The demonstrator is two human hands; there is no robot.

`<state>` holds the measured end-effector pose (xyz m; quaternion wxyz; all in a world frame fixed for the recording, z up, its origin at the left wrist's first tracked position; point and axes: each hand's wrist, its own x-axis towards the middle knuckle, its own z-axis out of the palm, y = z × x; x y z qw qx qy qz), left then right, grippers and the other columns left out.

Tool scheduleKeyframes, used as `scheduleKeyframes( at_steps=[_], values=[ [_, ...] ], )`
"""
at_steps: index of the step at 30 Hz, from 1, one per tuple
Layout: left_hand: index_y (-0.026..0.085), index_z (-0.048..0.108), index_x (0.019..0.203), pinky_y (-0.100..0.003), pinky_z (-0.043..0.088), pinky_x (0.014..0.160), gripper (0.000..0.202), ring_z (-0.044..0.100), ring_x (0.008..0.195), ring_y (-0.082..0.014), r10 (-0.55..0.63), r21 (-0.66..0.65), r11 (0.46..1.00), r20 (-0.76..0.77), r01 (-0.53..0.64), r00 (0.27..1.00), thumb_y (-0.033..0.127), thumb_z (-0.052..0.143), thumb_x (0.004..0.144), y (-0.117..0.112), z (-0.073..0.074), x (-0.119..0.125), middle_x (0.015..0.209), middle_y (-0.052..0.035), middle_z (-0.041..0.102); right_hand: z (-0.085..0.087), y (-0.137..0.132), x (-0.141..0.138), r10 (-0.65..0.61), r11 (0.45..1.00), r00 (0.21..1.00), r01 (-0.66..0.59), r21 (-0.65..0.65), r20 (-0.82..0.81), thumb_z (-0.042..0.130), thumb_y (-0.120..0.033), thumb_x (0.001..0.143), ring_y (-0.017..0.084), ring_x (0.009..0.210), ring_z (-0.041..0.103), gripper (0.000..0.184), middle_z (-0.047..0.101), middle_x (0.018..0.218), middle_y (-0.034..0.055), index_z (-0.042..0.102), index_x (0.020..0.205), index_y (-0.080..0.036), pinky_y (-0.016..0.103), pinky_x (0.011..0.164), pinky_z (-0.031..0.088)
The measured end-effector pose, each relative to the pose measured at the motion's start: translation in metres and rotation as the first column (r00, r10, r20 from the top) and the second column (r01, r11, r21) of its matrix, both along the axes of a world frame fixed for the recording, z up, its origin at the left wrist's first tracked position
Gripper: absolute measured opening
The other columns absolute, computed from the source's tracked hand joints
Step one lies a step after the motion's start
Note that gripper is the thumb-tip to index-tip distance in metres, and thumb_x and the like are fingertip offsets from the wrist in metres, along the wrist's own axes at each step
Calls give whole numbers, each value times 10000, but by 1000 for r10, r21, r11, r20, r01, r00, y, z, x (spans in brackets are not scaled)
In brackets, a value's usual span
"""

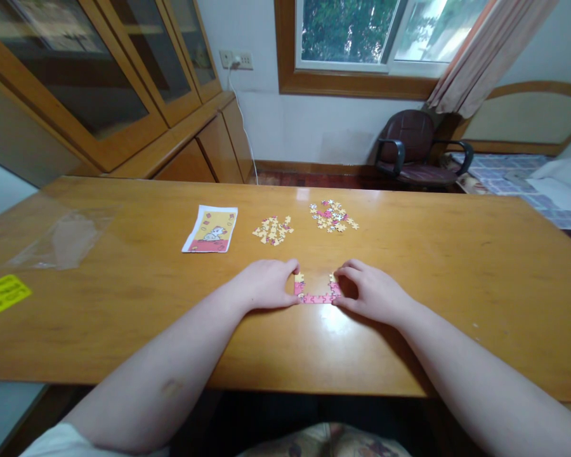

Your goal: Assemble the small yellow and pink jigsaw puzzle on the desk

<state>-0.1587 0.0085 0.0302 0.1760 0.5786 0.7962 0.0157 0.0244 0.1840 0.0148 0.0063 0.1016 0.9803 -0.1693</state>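
A partly joined jigsaw puzzle (pixel 318 299) lies flat on the table, shaped like a U with its opening facing away from me. Its bottom row is pink and its two sides turn yellow at the top. My left hand (pixel 272 284) grips the left side, thumb at the lower corner and fingertips near the upper end. Along the right side, my right hand (pixel 372 287) does the same, with thumb and forefinger curved around the edge. Beyond them lie a pile of mostly yellow puzzle pieces (pixel 273 230) and a mixed pile of pink, yellow and white pieces (pixel 332 216).
A picture card (pixel 212 230) with a white animal lies left of the piles on the wooden table (pixel 438 254). Farther left are a clear plastic bag (pixel 69 238) and a yellow label (pixel 4 296). An office chair (pixel 412 149) stands past the far edge.
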Motion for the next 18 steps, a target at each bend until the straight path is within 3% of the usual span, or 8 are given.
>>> scheduleKeyframes(
  at_steps=[11, 15, 18],
  values=[
    [245, 556, 1031, -337, 423, 604, 470, 633, 767, -272, 6, -36, 999, 20, -6, 1000, 545, 632, 678, -7, 5, 1, 886, -64, 681, -4, -10, 3, 35, 998, 999, -37, -50, -37, 650, -467, 781, 246, 919, 621, 412, 623, 1078, 104, 618, 1089, -195, 361, 787, 487],
    [239, 559, 1016, -326, 435, 624, 379, 618, 735, -230, 105, 101, 988, 82, -113, 991, 523, 569, 764, -4, 0, -12, 847, -40, 664, -9, -2, 0, -26, 980, 994, 4, -198, -110, 621, -489, 803, 237, 931, 611, 409, 634, 1050, 98, 604, 1092, -200, 361, 806, 473],
    [210, 550, 1032, -341, 465, 714, 280, 609, 784, -216, 232, 311, 917, 89, -249, 969, 408, 506, 840, 3, -15, -31, 859, -45, 650, -21, 7, -7, -265, 907, 941, 168, -386, -212, 511, -441, 869, 204, 822, 602, 315, 653, 934, 87, 601, 1015, -177, 344, 749, 465]
  ],
)
